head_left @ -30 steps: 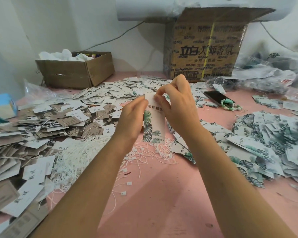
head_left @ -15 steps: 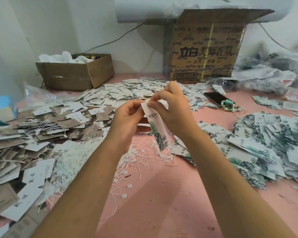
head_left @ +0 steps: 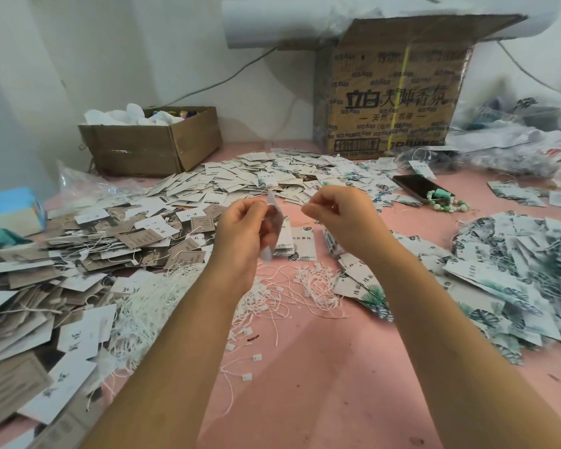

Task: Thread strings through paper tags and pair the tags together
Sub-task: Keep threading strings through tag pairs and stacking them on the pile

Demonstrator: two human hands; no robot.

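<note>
Pink table (head_left: 321,390). Loose white strings (head_left: 318,283), heaped just below the hands. Left hand (head_left: 240,231): raised over the strings, fingers curled round a tag (head_left: 274,218) held edge-on, blurred. Right hand (head_left: 340,218): beside it, apart, thumb and forefinger pinched; cannot tell whether a string lies between them. Brown and white tags (head_left: 78,260), left heap. Leaf-print tags (head_left: 515,264), right heap. Phone (head_left: 415,186) touching beads (head_left: 447,205). Small carton (head_left: 143,150) and large carton (head_left: 392,102), at the wall

I was in what seemed a small piecework workshop: my pink table (head_left: 305,400) was buried under heaps of paper tags (head_left: 240,176) and loose white strings (head_left: 149,306), with cardboard cartons (head_left: 389,102) (one printed in Chinese) standing against the bare wall (head_left: 143,43).
</note>
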